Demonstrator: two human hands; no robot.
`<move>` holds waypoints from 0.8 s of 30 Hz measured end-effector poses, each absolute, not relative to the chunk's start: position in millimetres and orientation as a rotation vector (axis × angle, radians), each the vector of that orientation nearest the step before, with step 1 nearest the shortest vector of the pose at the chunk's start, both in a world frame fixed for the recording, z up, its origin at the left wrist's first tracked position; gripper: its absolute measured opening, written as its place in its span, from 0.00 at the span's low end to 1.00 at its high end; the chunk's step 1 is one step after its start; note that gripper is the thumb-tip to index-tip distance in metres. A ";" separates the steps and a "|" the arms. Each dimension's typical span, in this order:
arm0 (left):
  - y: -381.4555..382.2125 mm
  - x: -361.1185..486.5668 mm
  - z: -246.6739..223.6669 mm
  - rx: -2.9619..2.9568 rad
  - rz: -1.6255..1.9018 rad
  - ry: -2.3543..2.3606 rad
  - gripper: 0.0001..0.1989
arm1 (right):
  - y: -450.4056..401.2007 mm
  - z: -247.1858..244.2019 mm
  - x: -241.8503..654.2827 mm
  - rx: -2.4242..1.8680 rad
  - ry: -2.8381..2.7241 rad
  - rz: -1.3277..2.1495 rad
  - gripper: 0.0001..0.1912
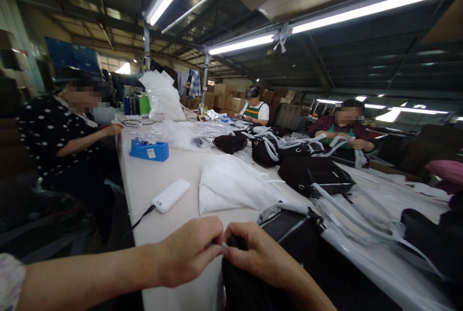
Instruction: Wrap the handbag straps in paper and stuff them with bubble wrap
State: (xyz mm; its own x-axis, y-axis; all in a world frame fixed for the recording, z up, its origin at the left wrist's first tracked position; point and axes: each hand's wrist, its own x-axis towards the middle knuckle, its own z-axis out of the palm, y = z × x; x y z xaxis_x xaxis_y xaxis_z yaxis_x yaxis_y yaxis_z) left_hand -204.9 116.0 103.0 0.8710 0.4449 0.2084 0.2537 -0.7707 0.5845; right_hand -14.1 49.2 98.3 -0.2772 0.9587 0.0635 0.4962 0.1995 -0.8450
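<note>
My left hand (188,253) and my right hand (253,253) meet at the bottom centre, thumbs and fingertips pinched together. Between them is a small pale piece, too small to name. Black material of a bag (242,287) lies directly under my fingers, and my right hand is against its top edge. Just behind, another black bag (289,229) has its handle wrapped in white. A white cloth sheet (231,185) lies flat beyond my hands.
On the white table (144,229) are a white power bank (171,195) with a black cable, a blue tape dispenser (149,150) and several black bags (314,176) to the right. One person (72,132) sits at the left; two people work across the table.
</note>
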 end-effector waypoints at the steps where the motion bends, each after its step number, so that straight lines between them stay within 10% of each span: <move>1: 113.4 -202.8 103.9 2.374 0.472 0.599 0.03 | 47.2 98.6 -14.6 -1.375 -1.884 0.933 0.07; 24: 119.2 -190.5 107.7 1.928 0.189 0.770 0.06 | 33.3 95.0 -22.6 -1.589 -1.961 0.550 0.06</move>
State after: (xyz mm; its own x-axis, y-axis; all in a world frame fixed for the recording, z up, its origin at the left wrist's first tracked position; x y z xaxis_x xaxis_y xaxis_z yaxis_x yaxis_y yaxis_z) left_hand -190.5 119.2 107.7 0.7844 0.5883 -0.1965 0.4302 -0.2878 0.8556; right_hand -22.6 33.3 95.0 -0.1489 0.9758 0.1601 0.7500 0.2169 -0.6248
